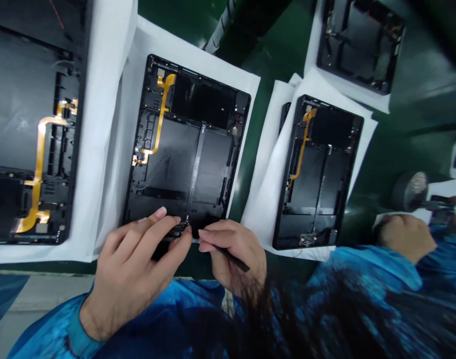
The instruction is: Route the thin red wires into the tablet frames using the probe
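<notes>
In front of me lies an opened tablet housing (168,172), black inside, with an orange flex cable (160,117) along its left side and a dark strip cable (196,164) down the middle. At its near edge my left hand (134,259) pinches a small circuit board (180,228) between thumb and fingers, where the strip cable ends. My right hand (237,249) is closed round a thin black stick-like tool (231,258). Its fingertips are close to the board's right side; the tool's working tip is hidden by the fingers.
White foam sheets (104,124) lie under the housings on a green table (175,20). Another housing (29,129) is at left, one (321,174) at right, and one (362,45) farther back. At right, a co-worker's hand (407,237) is near a round-headed tool (410,191).
</notes>
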### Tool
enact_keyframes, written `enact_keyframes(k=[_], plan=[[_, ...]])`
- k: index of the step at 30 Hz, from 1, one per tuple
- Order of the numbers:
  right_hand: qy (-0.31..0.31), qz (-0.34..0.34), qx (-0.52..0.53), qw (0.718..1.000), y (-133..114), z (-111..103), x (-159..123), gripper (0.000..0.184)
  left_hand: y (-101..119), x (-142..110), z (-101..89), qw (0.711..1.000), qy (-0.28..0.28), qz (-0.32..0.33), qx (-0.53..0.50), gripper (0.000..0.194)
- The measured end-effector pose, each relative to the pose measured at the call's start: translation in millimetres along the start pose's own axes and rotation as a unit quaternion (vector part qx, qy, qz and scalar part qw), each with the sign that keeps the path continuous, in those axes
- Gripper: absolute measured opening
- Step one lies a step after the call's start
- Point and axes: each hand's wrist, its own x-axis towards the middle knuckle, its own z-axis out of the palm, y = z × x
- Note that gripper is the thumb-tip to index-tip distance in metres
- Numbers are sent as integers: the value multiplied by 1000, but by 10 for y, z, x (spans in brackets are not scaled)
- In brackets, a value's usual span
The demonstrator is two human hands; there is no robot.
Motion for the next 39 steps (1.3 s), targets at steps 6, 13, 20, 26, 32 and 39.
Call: enact_keyframes(k=[6, 13, 20, 26, 32, 39], plan=[[5, -7, -10, 1000, -9, 18, 36, 23, -4, -10, 1, 1000, -7, -6, 20, 26], [-12, 26, 20, 999, -40, -51, 98, 23, 1, 6, 5, 1000, -7, -6, 13, 30], [-13, -11, 44, 999, 80, -35, 92, 20, 7, 9, 11, 1000, -3, -10, -10, 28], [38, -8, 43, 998, 152, -21, 44, 29, -5, 12, -13, 1000, -13, -2, -10, 32], [63, -8, 28, 998, 135, -8, 52, 33, 12, 44, -24, 1000, -10, -4, -4, 35], [135, 64, 41, 988, 89, -22, 14, 24, -1, 45, -27, 1000, -14, 2, 5, 36]])
